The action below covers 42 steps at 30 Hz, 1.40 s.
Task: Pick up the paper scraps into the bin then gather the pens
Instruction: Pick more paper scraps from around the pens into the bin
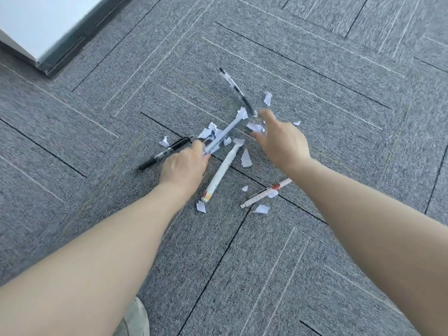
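Observation:
Several white paper scraps lie scattered on the grey carpet, among them a scrap [246, 158] beside the pens and another [267, 98] further off. Several pens lie among them: a black pen [164, 152], a black-and-clear pen [236, 89], a white pen with an orange end [221, 171], and a white-and-red pen [266, 192]. My left hand [184, 167] pinches the near end of a pale blue pen [226, 130]. My right hand [282, 141] hovers with fingers apart and curled over a crumpled scrap [254, 127]. No bin is in view.
A white wall panel [31, 23] with a dark base strip [72, 47] runs along the top left. My shoe [137, 318] shows at the bottom edge. Grey carpet tiles [339, 93] extend all around the pile.

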### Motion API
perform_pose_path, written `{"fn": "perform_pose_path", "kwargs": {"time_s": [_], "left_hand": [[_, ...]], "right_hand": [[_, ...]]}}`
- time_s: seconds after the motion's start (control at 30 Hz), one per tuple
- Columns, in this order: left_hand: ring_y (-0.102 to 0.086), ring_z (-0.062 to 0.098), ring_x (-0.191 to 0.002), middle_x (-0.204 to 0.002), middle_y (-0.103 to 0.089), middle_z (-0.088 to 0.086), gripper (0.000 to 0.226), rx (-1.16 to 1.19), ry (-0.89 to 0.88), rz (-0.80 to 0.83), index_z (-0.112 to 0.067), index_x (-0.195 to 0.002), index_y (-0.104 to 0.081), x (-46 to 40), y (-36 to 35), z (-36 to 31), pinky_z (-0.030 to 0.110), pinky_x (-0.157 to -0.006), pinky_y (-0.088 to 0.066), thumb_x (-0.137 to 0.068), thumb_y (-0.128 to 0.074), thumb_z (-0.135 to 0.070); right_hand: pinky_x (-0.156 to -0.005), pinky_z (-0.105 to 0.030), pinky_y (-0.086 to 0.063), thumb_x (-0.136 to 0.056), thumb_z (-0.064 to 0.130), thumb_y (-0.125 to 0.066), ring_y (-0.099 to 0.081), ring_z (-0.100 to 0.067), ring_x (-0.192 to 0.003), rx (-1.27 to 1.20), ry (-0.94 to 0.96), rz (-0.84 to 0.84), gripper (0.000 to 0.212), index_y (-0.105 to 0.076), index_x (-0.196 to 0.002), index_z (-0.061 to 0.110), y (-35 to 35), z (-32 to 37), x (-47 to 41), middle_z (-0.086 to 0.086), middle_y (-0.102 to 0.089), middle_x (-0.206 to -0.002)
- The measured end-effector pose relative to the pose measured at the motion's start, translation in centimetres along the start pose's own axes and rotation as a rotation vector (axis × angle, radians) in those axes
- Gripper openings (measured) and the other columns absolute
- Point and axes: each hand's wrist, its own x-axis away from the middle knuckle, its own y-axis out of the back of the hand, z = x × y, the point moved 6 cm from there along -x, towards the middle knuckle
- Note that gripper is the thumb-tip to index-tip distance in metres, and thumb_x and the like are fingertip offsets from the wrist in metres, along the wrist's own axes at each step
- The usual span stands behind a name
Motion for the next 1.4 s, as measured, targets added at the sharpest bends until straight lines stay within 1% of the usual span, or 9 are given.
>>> {"fn": "perform_pose_path", "kwargs": {"time_s": [0.17,0.3,0.47,0.57,0.67,0.87,1.1,1.27,1.4], "left_hand": [[-0.047,0.027,-0.059,-0.065,-0.049,0.003,0.035,0.085,0.056,0.000,-0.011,-0.078,-0.045,0.6,0.3,1.8,0.033,-0.053,-0.032,-0.096,-0.045,-0.042],[-0.044,0.028,-0.061,-0.063,-0.039,0.000,0.036,0.203,0.105,-0.108,-0.010,-0.069,-0.040,0.5,1.1,2.1,0.033,-0.054,-0.027,-0.097,-0.045,-0.032],[-0.041,0.017,-0.049,-0.059,-0.042,-0.002,0.013,0.297,0.112,-0.109,-0.009,-0.105,-0.044,-1.7,2.2,1.3,0.029,-0.043,-0.024,-0.099,-0.043,-0.021],[-0.039,0.015,-0.045,-0.060,-0.045,-0.001,0.037,0.242,0.061,0.022,-0.026,-0.137,-0.034,-3.1,1.9,0.7,0.026,-0.041,-0.028,-0.101,-0.037,-0.019],[-0.041,0.014,-0.047,-0.065,-0.048,0.001,0.055,0.146,-0.010,0.202,-0.045,-0.144,-0.015,-4.6,1.6,-0.2,0.027,-0.040,-0.033,-0.101,-0.038,-0.020],[-0.058,0.031,-0.082,-0.106,-0.064,0.010,0.047,-0.108,-0.205,0.339,-0.032,-0.137,-0.023,-5.9,1.2,-0.9,0.038,-0.065,-0.043,-0.096,-0.048,-0.032],[-0.057,0.034,-0.083,-0.100,-0.062,0.012,0.013,-0.325,-0.305,0.264,-0.013,-0.106,-0.046,-5.3,0.9,-2.7,0.038,-0.061,-0.036,-0.095,-0.039,-0.010],[-0.051,0.029,-0.068,-0.079,-0.052,0.009,0.026,-0.102,-0.238,0.164,-0.011,-0.072,-0.044,-3.6,1.1,-1.3,0.034,-0.058,-0.039,-0.095,-0.036,-0.019],[-0.045,0.030,-0.064,-0.066,-0.039,0.003,0.026,0.050,-0.145,0.036,-0.010,-0.062,-0.037,-1.7,1.6,0.2,0.031,-0.055,-0.029,-0.086,-0.047,-0.013]], "right_hand": [[-0.041,-0.031,-0.048,-0.080,0.066,-0.054,-0.052,-0.016,-0.048,0.014,-0.086,0.096,0.076,-0.031,-0.134,0.017,-0.9,0.4,0.1,0.000,-0.055,-0.062],[-0.048,-0.036,-0.051,-0.099,0.047,-0.041,-0.054,-0.022,-0.051,0.177,0.010,0.124,0.033,-0.037,-0.115,0.018,-1.1,1.7,-0.7,-0.003,-0.054,-0.063],[-0.044,-0.033,-0.041,-0.101,0.019,-0.037,-0.044,-0.020,-0.048,0.022,0.056,0.139,0.014,-0.040,-0.089,0.011,-1.6,1.7,-0.8,-0.005,-0.049,-0.059],[-0.045,-0.034,-0.039,-0.095,0.013,-0.042,-0.041,-0.019,-0.048,-0.150,0.054,0.106,0.015,-0.043,-0.080,0.009,-1.3,1.7,-0.2,-0.005,-0.048,-0.059],[-0.047,-0.036,-0.045,-0.092,0.011,-0.046,-0.047,-0.020,-0.052,-0.111,0.112,0.218,0.006,-0.043,-0.097,0.013,-1.7,3.0,0.3,-0.004,-0.053,-0.065],[-0.043,-0.030,-0.043,-0.097,0.032,-0.051,-0.053,-0.017,-0.055,0.050,0.229,0.386,0.037,-0.034,-0.128,0.021,-2.4,4.8,-0.5,-0.002,-0.054,-0.067],[-0.040,-0.031,-0.037,-0.099,0.010,-0.037,-0.050,-0.023,-0.051,0.243,0.228,0.298,0.009,-0.041,-0.103,0.017,-3.0,5.5,-0.2,-0.006,-0.051,-0.066],[-0.049,-0.040,-0.044,-0.103,0.019,-0.035,-0.050,-0.025,-0.057,-0.128,0.080,0.245,0.019,-0.045,-0.094,0.007,-1.9,2.8,1.7,-0.013,-0.059,-0.073],[-0.052,-0.046,-0.051,-0.101,0.014,-0.035,-0.055,-0.028,-0.055,-0.067,0.104,0.277,0.010,-0.041,-0.108,0.013,-1.5,1.2,4.1,-0.012,-0.059,-0.070]]}}
